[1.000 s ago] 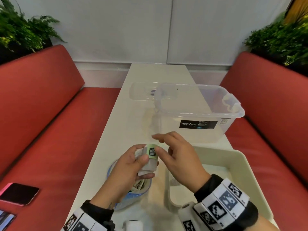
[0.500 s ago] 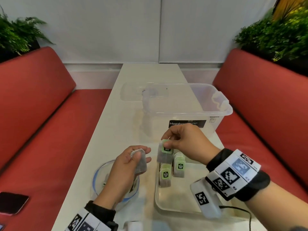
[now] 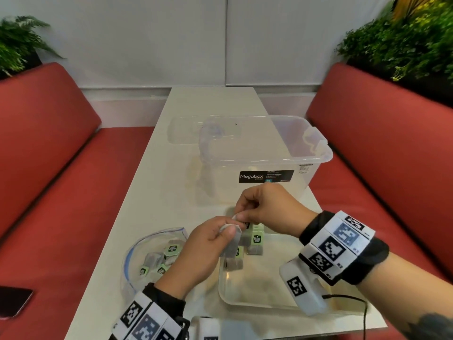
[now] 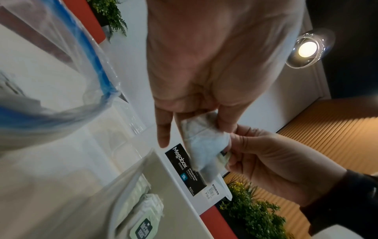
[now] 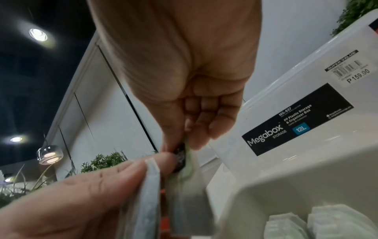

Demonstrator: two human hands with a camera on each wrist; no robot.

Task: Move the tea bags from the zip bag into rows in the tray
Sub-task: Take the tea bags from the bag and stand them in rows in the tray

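Observation:
My left hand (image 3: 229,231) grips a small bunch of grey tea bags (image 3: 231,246) over the near-left corner of the cream tray (image 3: 221,288). My right hand (image 3: 245,217) meets it from the right and pinches the green-tagged top of one of those bags (image 5: 182,158). The left wrist view shows the same bags (image 4: 204,145) between both hands. A few tea bags (image 3: 256,244) stand at the tray's far-left end, partly hidden by my hands. The open zip bag (image 3: 133,253) lies left of the tray with several tea bags (image 3: 171,250) inside.
A clear Megabox storage box (image 3: 264,155) stands just beyond the tray, its lid (image 3: 186,131) lying behind it to the left. Red benches flank the narrow white table (image 3: 137,217). A phone (image 3: 12,300) lies on the left bench.
Half a second ago my right hand was setting a tea bag down in the tray. It has since come back to my left hand, which moved right over the tray corner.

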